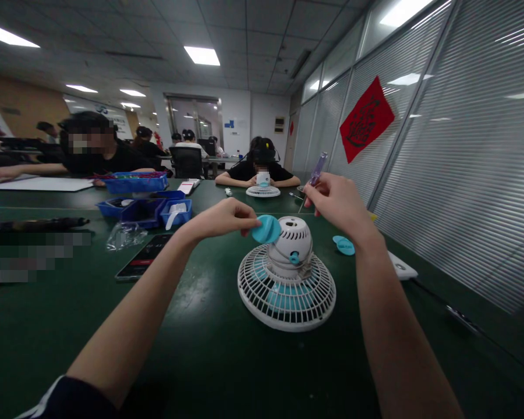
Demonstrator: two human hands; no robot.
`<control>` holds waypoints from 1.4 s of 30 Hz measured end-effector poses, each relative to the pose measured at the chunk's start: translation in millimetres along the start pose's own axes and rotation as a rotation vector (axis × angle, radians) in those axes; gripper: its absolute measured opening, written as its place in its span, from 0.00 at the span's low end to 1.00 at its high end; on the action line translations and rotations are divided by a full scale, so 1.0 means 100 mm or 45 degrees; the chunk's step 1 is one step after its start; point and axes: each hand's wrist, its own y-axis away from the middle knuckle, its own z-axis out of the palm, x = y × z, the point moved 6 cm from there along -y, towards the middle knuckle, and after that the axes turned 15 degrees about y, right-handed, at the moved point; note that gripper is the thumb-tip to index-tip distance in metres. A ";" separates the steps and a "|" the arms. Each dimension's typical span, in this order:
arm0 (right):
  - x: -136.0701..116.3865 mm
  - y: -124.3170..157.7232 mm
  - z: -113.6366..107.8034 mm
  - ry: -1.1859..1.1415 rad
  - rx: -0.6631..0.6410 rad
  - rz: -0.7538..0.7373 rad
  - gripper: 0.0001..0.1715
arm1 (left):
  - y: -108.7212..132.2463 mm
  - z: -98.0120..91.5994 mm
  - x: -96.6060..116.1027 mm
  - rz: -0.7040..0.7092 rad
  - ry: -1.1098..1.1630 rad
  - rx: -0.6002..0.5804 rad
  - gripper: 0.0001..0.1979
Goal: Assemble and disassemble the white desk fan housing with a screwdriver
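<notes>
White-and-teal plastic fan (288,269) sat grille-down at wearer's 12 o'clock on the dark green table (201,349). Left hand (233,218) pinched a flat round teal plastic disc (267,228) at its 10-11; right hand (336,201) gripped a purple-handled screwdriver (318,169) at its 1. My read: steady fan, upright shaft worked best; disc likely crowded access. From fan: teal plastic pieces (344,245) at 3, black phone (142,259) at 9, blue plastic bins (144,212) at 10, second white fan (263,186) near 12.
</notes>
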 end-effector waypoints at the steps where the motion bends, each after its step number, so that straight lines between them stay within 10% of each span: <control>1: 0.00 0.00 -0.02 -0.035 0.033 0.010 0.08 | 0.00 -0.02 0.03 0.028 0.061 0.055 0.14; 8: -0.02 0.01 0.00 -0.393 0.089 -0.023 0.08 | -0.08 0.13 0.01 0.023 0.630 0.409 0.15; 18: -0.17 0.06 0.05 -0.211 -0.092 -0.240 0.07 | -0.18 0.49 -0.15 -0.261 1.395 0.420 0.10; 42: -0.05 0.04 0.21 0.250 -0.305 -0.233 0.08 | -0.21 0.42 -0.11 -0.105 0.681 0.375 0.16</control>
